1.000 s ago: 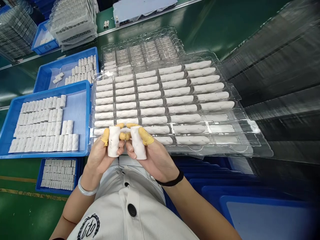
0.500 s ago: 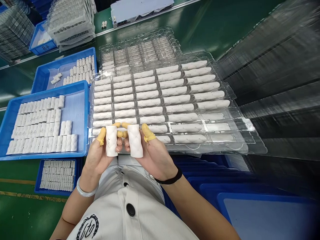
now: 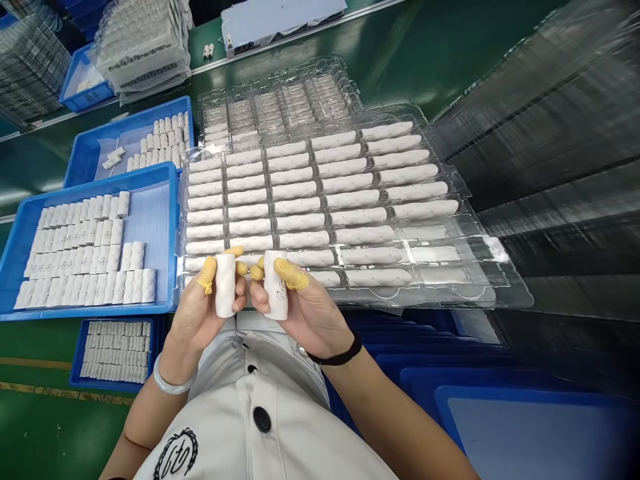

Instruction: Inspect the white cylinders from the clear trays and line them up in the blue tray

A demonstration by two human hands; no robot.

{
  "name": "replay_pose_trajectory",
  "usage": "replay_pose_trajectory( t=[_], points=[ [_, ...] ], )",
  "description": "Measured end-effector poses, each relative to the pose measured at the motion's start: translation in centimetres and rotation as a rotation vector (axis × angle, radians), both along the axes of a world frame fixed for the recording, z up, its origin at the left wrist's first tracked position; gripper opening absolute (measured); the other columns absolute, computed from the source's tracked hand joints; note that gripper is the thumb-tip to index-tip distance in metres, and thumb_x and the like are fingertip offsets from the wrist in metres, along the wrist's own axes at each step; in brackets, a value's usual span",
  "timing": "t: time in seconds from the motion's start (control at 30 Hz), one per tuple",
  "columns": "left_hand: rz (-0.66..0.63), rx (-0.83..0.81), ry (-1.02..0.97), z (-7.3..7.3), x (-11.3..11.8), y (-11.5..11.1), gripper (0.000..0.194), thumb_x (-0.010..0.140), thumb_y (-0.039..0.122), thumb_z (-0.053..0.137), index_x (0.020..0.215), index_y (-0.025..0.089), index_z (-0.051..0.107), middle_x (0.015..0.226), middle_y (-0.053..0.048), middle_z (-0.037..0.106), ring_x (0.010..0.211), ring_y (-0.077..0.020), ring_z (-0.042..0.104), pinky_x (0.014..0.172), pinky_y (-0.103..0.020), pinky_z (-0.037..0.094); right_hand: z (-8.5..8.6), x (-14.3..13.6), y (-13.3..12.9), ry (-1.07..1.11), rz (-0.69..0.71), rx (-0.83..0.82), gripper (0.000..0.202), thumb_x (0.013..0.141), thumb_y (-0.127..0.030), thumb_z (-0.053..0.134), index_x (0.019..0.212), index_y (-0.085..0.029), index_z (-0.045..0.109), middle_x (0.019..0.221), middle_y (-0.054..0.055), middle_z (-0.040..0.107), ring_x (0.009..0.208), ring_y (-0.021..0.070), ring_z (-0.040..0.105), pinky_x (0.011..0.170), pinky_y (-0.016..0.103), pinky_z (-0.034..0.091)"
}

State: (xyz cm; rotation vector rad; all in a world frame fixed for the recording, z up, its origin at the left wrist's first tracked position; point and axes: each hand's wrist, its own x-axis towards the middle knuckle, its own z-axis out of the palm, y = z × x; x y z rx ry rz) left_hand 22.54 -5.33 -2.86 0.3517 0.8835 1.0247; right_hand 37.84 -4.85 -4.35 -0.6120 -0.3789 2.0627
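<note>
My left hand point(image 3: 203, 300) is closed around a white, wavy-sided cylinder point(image 3: 225, 287), held upright in its fingers. A second white cylinder point(image 3: 275, 297), with dark markings on its right side, is gripped by my right hand point(image 3: 313, 310). Yellow finger cots cover the thumbs and some fingertips. Both pieces are side by side and apart, over the near edge of a clear plastic tray point(image 3: 493, 297). That tray carries rows of similar white pieces point(image 3: 350, 198) lying in its slots; a few slots at the near right hold no white piece.
To the left, a blue bin point(image 3: 173, 220) holds rows of upright white cylinders; another blue bin point(image 3: 70, 157) stands behind it. A smaller blue bin point(image 3: 75, 373) sits lower down. More clear trays point(image 3: 345, 73) lie behind. Dark stacked material point(image 3: 560, 133) rises at the right.
The cylinders have been turned in my fingers: the left one's markings no longer show, while markings now face up on the right one. My right thumb has moved onto its piece.
</note>
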Motion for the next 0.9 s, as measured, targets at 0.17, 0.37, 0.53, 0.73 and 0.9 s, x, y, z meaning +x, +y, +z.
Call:
replay_pose_trajectory(
  t=[0.17, 0.37, 0.53, 0.73, 0.9],
  points=[
    [-0.052, 0.031, 0.01, -0.1, 0.0, 0.0, 0.038, 0.093, 0.043, 0.059, 0.106, 0.01, 0.071, 0.065, -0.003, 0.057, 0.053, -0.008, 0.05, 0.049, -0.017, 0.045, 0.1, 0.0, -0.2, -0.073, 0.052, 0.053, 0.034, 0.082, -0.05, 0.071, 0.085, -0.017, 0.063, 0.055, -0.001, 0.061, 0.046, 0.0099, 0.052, 0.05, 0.023, 0.04],
    [0.059, -0.029, 0.077, 0.5, 0.3, 0.2, 0.04, 0.101, 0.037, 0.042, 0.097, 0.01, 0.07, 0.064, -0.005, 0.06, 0.056, -0.0112, 0.054, 0.058, -0.022, 0.05, 1.1, -0.1, 0.1, -0.007, -0.005, -0.14, 0.044, 0.095, -0.056, 0.05, 0.113, -0.018, 0.064, 0.075, 0.003, 0.066, 0.067, 0.0142, 0.06, 0.066, 0.028, 0.049],
    [0.073, -0.079, 0.043, 0.8, 0.4, 0.2, 0.045, 0.102, 0.04, 0.039, 0.089, 0.009, 0.07, 0.063, -0.006, 0.059, 0.056, -0.0123, 0.055, 0.059, -0.025, 0.052, 1.1, -0.2, 0.2, 0.006, 0.005, -0.178, 0.05, 0.099, -0.058, 0.039, 0.116, -0.018, 0.063, 0.075, 0.003, 0.065, 0.071, 0.0179, 0.062, 0.073, 0.035, 0.051],
    [0.104, -0.101, -0.014, 0.7, 0.5, 0.4, 0.05, 0.104, 0.034, 0.03, 0.095, 0.007, 0.071, 0.064, -0.007, 0.061, 0.058, -0.012, 0.058, 0.055, -0.021, 0.05, 1.0, -0.2, 0.1, -0.006, 0.003, -0.189, 0.049, 0.1, -0.055, 0.038, 0.121, -0.017, 0.061, 0.079, 0.004, 0.068, 0.073, 0.0167, 0.063, 0.08, 0.034, 0.051],
    [0.133, -0.112, -0.039, 0.8, 0.5, 0.5, 0.046, 0.104, 0.033, 0.033, 0.1, 0.008, 0.071, 0.065, -0.006, 0.061, 0.058, -0.0119, 0.058, 0.054, -0.02, 0.051, 0.9, -0.3, 0.2, -0.02, 0.009, -0.17, 0.052, 0.098, -0.057, 0.04, 0.122, -0.015, 0.06, 0.088, 0.008, 0.071, 0.078, 0.0179, 0.064, 0.083, 0.035, 0.051]
  ],
)
